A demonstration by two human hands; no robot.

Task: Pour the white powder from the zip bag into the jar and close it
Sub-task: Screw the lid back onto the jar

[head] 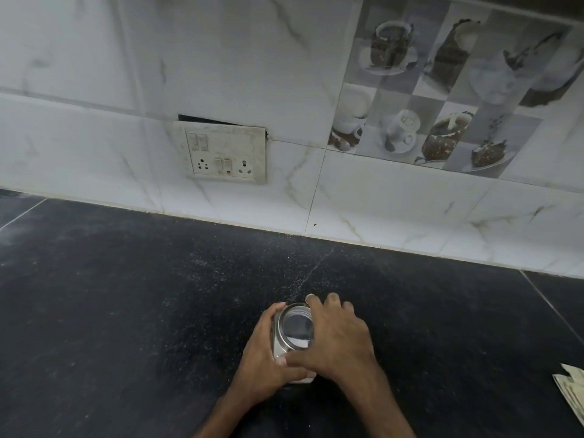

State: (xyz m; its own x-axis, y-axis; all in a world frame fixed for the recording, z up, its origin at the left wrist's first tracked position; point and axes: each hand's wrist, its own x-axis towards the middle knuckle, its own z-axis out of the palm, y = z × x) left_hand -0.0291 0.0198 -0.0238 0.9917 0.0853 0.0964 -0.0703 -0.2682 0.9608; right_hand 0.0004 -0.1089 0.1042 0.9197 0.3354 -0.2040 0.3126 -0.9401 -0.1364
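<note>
A clear jar (286, 344) with white powder inside stands on the dark counter (126, 311) near its front edge. A see-through lid (297, 327) with a metal rim lies on the jar's mouth. My left hand (268, 358) wraps the jar's left side. My right hand (338, 339) lies over the lid's right rim, fingers curled around it. At the right edge of the view lies a crumpled clear bag (572, 393), only partly in view.
White powder is scattered over the counter between the jar and the wall (303, 276). A tiled wall with a switch and socket plate (224, 153) rises behind the counter. The counter stretches wide to the left of the jar.
</note>
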